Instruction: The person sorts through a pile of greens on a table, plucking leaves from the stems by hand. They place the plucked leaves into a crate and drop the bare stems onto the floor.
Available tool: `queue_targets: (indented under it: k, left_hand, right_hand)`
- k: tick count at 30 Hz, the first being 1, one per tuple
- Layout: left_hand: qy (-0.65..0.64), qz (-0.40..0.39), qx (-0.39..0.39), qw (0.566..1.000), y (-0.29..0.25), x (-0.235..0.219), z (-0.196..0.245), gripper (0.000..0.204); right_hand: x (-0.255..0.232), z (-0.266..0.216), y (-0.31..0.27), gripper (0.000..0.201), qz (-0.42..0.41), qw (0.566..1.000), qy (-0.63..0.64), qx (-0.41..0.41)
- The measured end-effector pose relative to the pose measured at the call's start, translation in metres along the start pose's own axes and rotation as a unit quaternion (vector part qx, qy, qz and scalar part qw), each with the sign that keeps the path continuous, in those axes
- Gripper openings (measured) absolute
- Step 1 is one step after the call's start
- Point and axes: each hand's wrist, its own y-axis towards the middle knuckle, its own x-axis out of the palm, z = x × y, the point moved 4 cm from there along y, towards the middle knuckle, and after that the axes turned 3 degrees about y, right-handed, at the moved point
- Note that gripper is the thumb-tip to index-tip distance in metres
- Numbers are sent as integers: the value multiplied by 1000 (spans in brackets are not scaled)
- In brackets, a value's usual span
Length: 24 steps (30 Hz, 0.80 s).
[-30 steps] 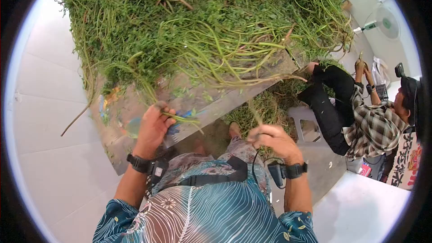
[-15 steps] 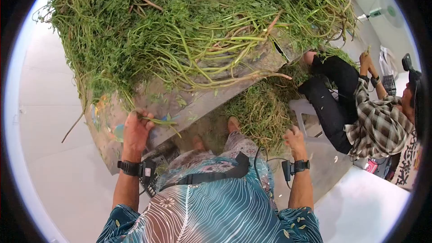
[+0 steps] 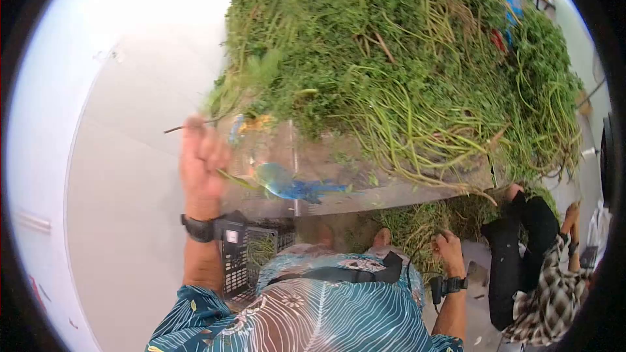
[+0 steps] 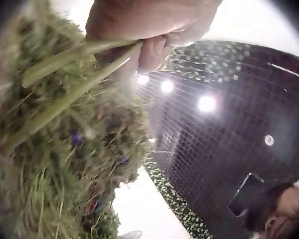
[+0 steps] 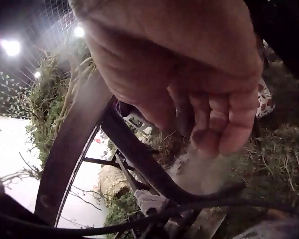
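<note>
My left hand point(image 3: 203, 163) is blurred at the left end of the table, pinching green leafy stalks. In the left wrist view two cut stalk ends point(image 4: 65, 97) stick out from between thumb and fingers. Their blurred leafy tops point(image 3: 257, 70) overlap the big heap of greens point(image 3: 391, 45) in the head view. My right hand point(image 3: 448, 251) hangs low, beyond the table's front edge and over greens on the floor point(image 3: 417, 225). Its fingers point(image 5: 231, 124) are loosely curled and hold nothing.
The table point(image 3: 326, 202) has a bare metal-looking front strip with a blue patch point(image 3: 293, 186). Below it, a black plastic crate point(image 3: 238, 264) stands by my left leg. Another person point(image 3: 541, 287) sits at the right. A white wall point(image 3: 143, 124) lies left.
The head view has swung left. My left hand has risen with the stalks toward the heap's left edge. A blurred stem near my right hand is gone, and that hand has moved down over the floor greens.
</note>
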Motion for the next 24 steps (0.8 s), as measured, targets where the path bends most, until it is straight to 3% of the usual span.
queue_targets:
  k: [1, 4, 8, 10, 11, 12, 14, 16, 20, 24]
  left_hand:
    - [5, -32, 59, 998, -7, 12, 30, 19]
    - [66, -25, 160, 985, -23, 39, 83, 20]
    - [106, -60, 175, 977, -31, 32, 69, 17]
    - [63, 46, 36, 996, -28, -1, 24, 10]
    - [107, 70, -24, 991, -28, -10, -7, 10]
    - [151, 97, -84, 980, -30, -17, -40, 11]
    - [47, 125, -256, 957, -40, -35, -106, 9]
    - [-18, 131, -339, 931, -54, -34, -149, 12]
    - [1, 13, -366, 930, -64, -17, -175, 14]
    - [28, -71, -394, 916, -66, 8, -175, 14]
  right_hand:
    - [1, -5, -1, 39, -9, 1000, -15, -15]
    - [10, -5, 12, 29, -38, 999, 26, 1]
    - [24, -23, 10, 23, -141, 988, 61, -9]
    - [34, -46, -6, 24, -231, 972, 54, 3]
    - [39, -59, -16, 25, -276, 960, 49, 10]
    - [42, -73, -25, 24, -283, 958, 46, 0]
    - [53, -99, -41, 23, -299, 953, 36, -20]
    - [66, -126, -51, 24, -292, 953, 48, -59]
    - [93, -161, -56, 28, -275, 956, 44, -95]
    - [130, -183, -55, 38, -227, 939, -61, -251]
